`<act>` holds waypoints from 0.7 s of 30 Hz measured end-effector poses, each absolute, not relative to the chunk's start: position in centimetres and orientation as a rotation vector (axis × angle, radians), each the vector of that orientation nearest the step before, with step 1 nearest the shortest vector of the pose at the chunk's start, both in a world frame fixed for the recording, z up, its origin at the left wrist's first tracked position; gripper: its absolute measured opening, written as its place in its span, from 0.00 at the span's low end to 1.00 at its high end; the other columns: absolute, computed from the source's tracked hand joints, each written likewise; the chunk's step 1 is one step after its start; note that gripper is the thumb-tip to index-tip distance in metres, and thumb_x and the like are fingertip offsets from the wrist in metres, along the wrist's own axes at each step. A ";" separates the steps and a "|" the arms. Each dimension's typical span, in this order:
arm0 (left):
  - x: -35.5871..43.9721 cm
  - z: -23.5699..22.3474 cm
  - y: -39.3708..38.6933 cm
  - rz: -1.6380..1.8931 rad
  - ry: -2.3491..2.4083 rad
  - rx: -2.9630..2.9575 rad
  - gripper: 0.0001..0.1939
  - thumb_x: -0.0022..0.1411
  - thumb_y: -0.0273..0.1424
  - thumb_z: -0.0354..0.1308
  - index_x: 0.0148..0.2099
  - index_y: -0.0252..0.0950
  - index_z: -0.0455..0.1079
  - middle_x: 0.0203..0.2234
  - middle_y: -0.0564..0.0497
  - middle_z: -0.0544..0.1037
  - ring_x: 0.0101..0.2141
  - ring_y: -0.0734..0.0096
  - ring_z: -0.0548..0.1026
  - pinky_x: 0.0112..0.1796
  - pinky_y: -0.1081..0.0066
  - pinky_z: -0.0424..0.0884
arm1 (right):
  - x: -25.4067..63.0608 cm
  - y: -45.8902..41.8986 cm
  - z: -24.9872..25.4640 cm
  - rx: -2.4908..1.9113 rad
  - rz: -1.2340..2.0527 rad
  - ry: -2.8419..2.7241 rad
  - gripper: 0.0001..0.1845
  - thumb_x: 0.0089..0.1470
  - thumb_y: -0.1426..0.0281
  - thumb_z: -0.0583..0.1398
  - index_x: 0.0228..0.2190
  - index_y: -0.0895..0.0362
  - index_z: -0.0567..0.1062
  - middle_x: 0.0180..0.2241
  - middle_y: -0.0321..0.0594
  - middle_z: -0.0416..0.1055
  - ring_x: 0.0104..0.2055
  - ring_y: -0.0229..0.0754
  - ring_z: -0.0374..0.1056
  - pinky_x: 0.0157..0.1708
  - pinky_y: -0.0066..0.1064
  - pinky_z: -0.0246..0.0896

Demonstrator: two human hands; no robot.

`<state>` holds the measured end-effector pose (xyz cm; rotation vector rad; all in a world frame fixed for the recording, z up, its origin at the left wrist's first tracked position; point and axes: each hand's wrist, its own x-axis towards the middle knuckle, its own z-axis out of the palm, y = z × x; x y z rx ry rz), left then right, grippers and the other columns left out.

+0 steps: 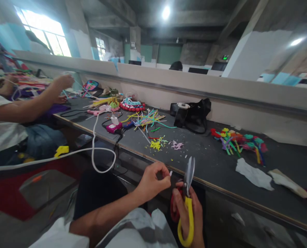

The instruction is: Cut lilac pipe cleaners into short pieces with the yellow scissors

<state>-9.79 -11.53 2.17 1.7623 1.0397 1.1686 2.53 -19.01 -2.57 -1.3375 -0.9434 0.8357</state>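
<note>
My left hand (155, 181) is closed in a pinch just off the table's front edge. Between thumb and forefinger it has a small white piece (171, 173), too little to make out in detail. To its right, my right hand (187, 206) holds scissors (189, 175), blades pointing up and nearly together, with a yellow handle loop. A red part shows behind those fingers, mostly covered. On the table ahead lie small piles of yellow clippings (156, 144) and lilac clippings (177, 145). Beyond them is a heap of coloured fuzzy stems (152, 118).
A black bag (198, 115) stands against the low partition. Finished-looking colourful fuzzy pieces (237, 141) and white scraps (254, 173) lie to the right. Further left are a magenta device (114, 127), a white cable (93, 151) and a co-worker's arm (39, 100).
</note>
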 end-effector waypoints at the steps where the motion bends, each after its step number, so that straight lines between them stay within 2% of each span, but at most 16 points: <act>1: -9.9 2.2 -11.7 1.213 1.043 1.948 0.03 0.48 0.23 0.55 0.25 0.35 0.64 0.22 0.54 0.69 0.29 0.72 0.66 0.35 0.69 0.60 | 2.8 -18.8 -2.2 -1.324 0.891 -0.950 0.25 0.49 0.54 0.63 0.43 0.57 0.69 0.17 0.28 0.64 0.14 0.33 0.58 0.13 0.22 0.55; 3: -9.9 2.2 -11.9 1.286 1.005 2.294 0.05 0.48 0.22 0.54 0.25 0.36 0.64 0.21 0.54 0.69 0.29 0.71 0.65 0.38 0.66 0.60 | 3.3 -18.3 -1.3 -1.322 0.908 -0.968 0.27 0.47 0.55 0.65 0.44 0.57 0.68 0.24 0.32 0.69 0.18 0.33 0.62 0.17 0.23 0.60; 5: -9.9 2.2 -12.2 1.283 0.961 2.571 0.04 0.49 0.23 0.54 0.26 0.36 0.64 0.21 0.53 0.69 0.29 0.70 0.64 0.41 0.63 0.60 | 3.5 -18.0 -0.4 -1.311 0.880 -0.989 0.26 0.47 0.56 0.65 0.44 0.57 0.67 0.27 0.34 0.71 0.20 0.32 0.63 0.19 0.23 0.61; 12: -10.2 2.1 -12.7 1.089 0.973 2.946 0.06 0.57 0.28 0.52 0.28 0.36 0.66 0.23 0.51 0.69 0.30 0.67 0.63 0.47 0.57 0.58 | 3.2 -17.6 0.8 -1.287 0.858 -0.974 0.23 0.48 0.57 0.64 0.41 0.57 0.68 0.24 0.31 0.70 0.19 0.32 0.63 0.20 0.23 0.62; 17: -10.2 2.7 -13.0 0.972 0.963 2.792 0.05 0.55 0.27 0.54 0.28 0.37 0.69 0.24 0.49 0.72 0.32 0.65 0.65 0.50 0.56 0.55 | 3.9 -17.2 1.1 -1.351 0.787 -1.049 0.20 0.49 0.58 0.63 0.39 0.57 0.69 0.25 0.33 0.71 0.20 0.33 0.64 0.22 0.24 0.63; 19: -10.3 3.2 -12.9 0.992 0.979 2.495 0.04 0.53 0.26 0.55 0.28 0.37 0.70 0.23 0.50 0.73 0.31 0.66 0.67 0.47 0.59 0.58 | 4.2 -17.0 1.3 -1.337 0.759 -1.067 0.19 0.48 0.59 0.64 0.38 0.57 0.70 0.24 0.33 0.70 0.20 0.33 0.65 0.21 0.24 0.63; 21: -10.4 3.6 -12.6 0.926 0.992 2.048 0.03 0.52 0.29 0.57 0.28 0.37 0.71 0.23 0.51 0.74 0.29 0.68 0.68 0.40 0.65 0.62 | 4.5 -16.9 1.5 -1.272 0.782 -1.048 0.18 0.48 0.61 0.64 0.39 0.57 0.69 0.25 0.32 0.70 0.21 0.34 0.67 0.22 0.24 0.64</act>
